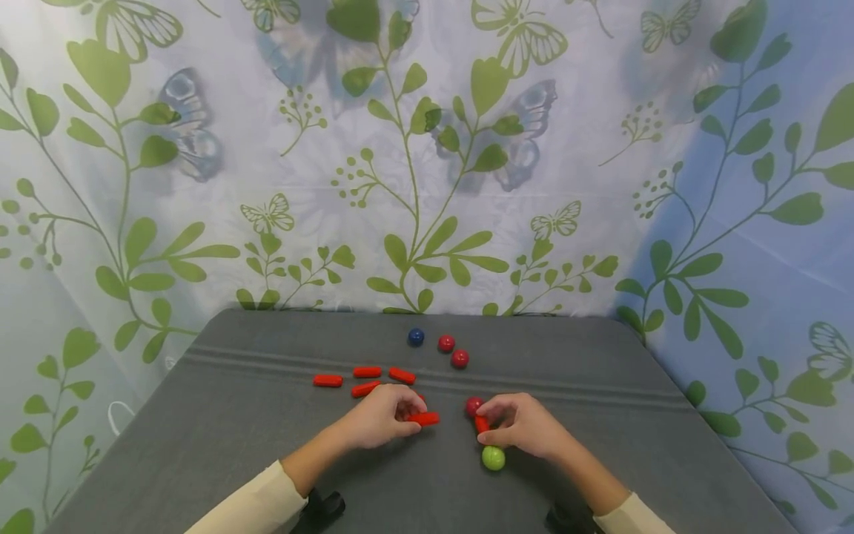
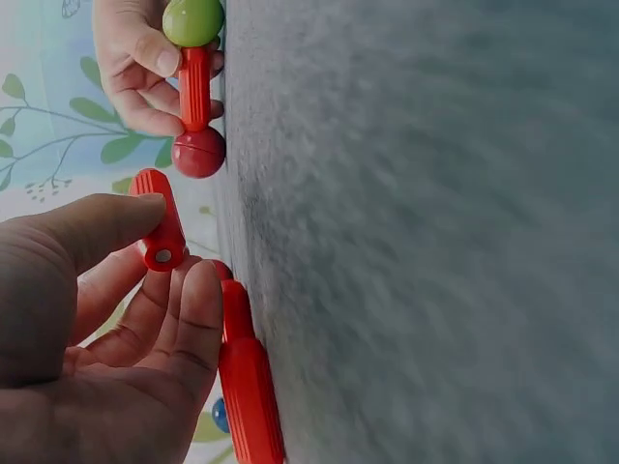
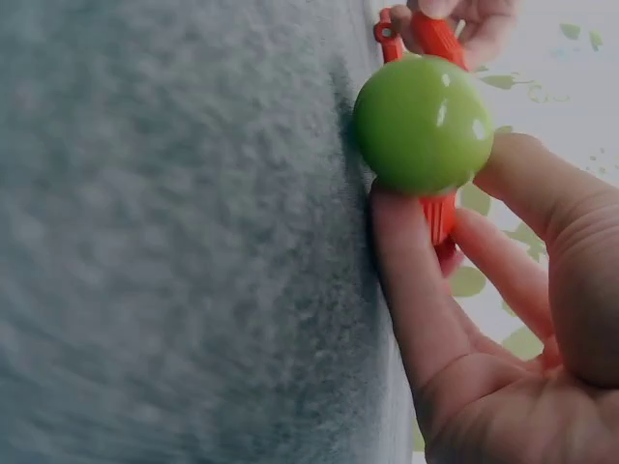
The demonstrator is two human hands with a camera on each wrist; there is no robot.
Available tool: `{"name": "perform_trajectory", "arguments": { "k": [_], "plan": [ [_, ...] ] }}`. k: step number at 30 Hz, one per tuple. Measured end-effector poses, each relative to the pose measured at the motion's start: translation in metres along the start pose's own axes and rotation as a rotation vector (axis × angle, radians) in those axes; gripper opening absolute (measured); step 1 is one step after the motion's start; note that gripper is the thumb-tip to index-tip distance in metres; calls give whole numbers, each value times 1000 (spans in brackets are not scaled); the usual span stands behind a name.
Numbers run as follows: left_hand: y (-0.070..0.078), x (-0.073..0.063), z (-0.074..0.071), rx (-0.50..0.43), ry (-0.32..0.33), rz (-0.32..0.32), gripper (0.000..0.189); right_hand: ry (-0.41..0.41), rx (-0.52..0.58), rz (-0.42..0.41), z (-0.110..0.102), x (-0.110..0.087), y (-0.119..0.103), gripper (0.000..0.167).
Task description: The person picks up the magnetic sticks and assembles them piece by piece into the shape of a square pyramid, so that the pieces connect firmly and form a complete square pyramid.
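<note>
My left hand (image 1: 382, 417) pinches a short red ribbed rod (image 2: 162, 220) between thumb and fingers, above the table. A pale round spot shows on the rod's near end. Across from it, my right hand (image 1: 527, 425) grips another red rod (image 2: 194, 89) by its sides. That rod has a green ball (image 1: 494, 457) at its near end and a red ball (image 1: 474, 406) at its far end, lined up in a row. In the right wrist view the green ball (image 3: 424, 126) covers much of the gripped rod (image 3: 439, 218).
Several loose red rods (image 1: 328, 380) lie beyond my left hand on the dark grey table (image 1: 267, 452). Farther back sit a blue ball (image 1: 416, 337) and two red balls (image 1: 446, 343). A leaf-and-butterfly curtain (image 1: 427, 185) hangs behind the table.
</note>
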State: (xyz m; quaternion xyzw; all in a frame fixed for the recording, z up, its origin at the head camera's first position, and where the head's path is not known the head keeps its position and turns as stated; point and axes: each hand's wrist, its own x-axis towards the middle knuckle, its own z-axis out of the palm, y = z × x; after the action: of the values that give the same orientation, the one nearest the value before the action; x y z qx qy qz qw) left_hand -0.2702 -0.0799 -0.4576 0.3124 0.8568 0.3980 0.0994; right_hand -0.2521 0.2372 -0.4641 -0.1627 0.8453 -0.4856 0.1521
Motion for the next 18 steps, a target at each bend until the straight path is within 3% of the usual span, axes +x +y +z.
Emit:
{"name": "perform_trajectory", "arguments": {
  "k": [6,18],
  "plan": [
    [4,12,5,18,7,-3,17,46,126,87,5,-3,2,43],
    [11,28,14,68,31,1,14,82,167,91,10,-7,-1,45]
  ]
}}
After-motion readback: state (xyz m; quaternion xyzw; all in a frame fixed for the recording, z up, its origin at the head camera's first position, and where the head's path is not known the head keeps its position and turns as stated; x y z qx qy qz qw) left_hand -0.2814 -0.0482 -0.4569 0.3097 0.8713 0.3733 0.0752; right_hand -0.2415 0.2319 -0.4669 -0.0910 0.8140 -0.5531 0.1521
